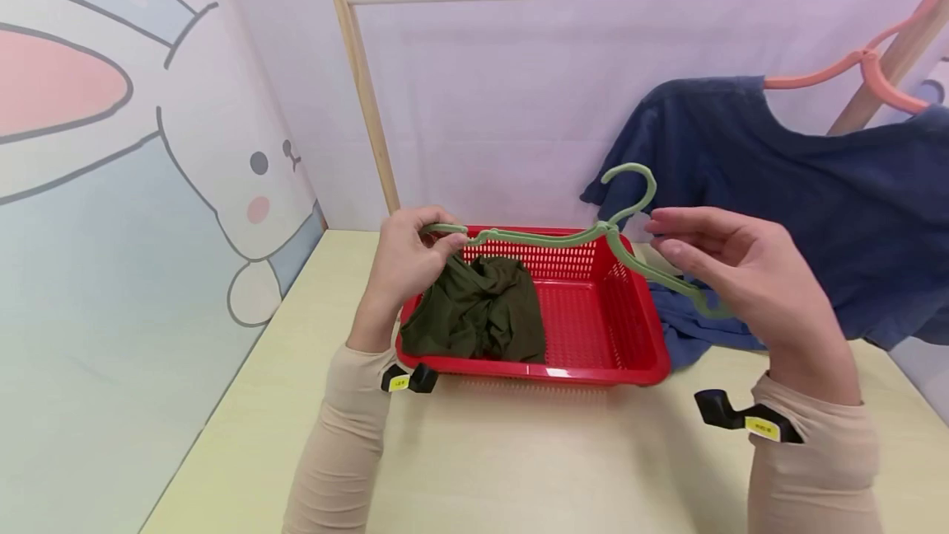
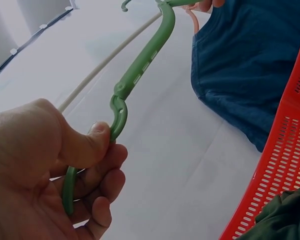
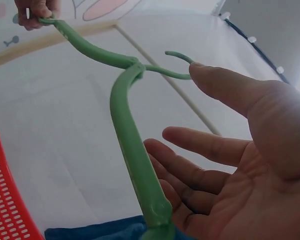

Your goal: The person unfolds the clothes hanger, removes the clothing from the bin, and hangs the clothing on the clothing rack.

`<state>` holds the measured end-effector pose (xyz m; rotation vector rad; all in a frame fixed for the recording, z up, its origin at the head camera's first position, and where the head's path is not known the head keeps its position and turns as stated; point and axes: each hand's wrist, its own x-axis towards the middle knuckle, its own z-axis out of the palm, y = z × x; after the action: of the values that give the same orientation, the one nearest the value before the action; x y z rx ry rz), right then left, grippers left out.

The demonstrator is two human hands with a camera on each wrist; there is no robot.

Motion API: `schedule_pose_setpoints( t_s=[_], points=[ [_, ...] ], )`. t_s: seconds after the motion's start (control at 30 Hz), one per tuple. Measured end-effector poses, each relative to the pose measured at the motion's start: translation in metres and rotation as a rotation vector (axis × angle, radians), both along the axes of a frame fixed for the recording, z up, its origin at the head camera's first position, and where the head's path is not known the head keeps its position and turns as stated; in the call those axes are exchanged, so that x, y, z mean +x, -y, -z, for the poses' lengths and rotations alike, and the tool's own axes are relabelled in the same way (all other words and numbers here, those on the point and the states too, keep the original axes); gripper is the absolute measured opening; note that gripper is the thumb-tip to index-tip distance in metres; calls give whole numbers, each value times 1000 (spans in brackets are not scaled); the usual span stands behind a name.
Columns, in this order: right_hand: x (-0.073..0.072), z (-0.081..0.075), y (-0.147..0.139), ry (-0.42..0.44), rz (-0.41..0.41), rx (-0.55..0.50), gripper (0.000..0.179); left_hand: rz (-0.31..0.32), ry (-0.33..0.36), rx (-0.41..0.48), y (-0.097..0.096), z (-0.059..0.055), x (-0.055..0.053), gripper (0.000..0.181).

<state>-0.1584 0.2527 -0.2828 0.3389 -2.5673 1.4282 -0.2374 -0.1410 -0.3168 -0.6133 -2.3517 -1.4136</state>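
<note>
The left hand [image 1: 408,258] pinches one end of the green hanger [image 1: 544,240] above the red basket [image 1: 593,374]; the right hand [image 1: 764,278], fingers apart, is beside its other arm, touch unclear. Borne by one pinch, it might swivel and drop. Near the table's [image 1: 541,460] far edge, the basket holds dark green cloth [image 1: 482,307]; beyond hangs a blue shirt [image 1: 741,180]

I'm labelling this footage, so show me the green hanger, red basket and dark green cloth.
Green hanger [image 3: 130,140], right wrist view: on one sloping bar.
Red basket [image 1: 593,375], head view: on the near rim.
Dark green cloth [image 1: 482,307], head view: on its crumpled middle.
</note>
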Motion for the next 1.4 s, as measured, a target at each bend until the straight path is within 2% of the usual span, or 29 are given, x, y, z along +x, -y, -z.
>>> schedule_pose_setpoints(
  t_s=[0.2, 0.33, 0.57, 0.87, 1.17, 1.4],
  points=[
    [1, 0, 17, 70, 4, 3, 37, 34, 26, -9, -6, -1, 4, 5],
    [0, 2, 23, 87, 13, 7, 38, 45, 48, -7, -7, 1, 5, 6],
    [-2, 3, 29, 88, -3, 18, 40, 66, 51, -9, -10, 3, 5, 8],
    [-2, 4, 32, 114, 41, 10, 42, 81, 53, 0, -13, 4, 4, 9],
    [-2, 5, 35, 96, 88, -30, 38, 94, 49, -25, -15, 5, 4, 7],
    [-2, 4, 33, 79, 86, -37, 36, 107, 76, -22, -15, 3, 4, 5]
  ],
)
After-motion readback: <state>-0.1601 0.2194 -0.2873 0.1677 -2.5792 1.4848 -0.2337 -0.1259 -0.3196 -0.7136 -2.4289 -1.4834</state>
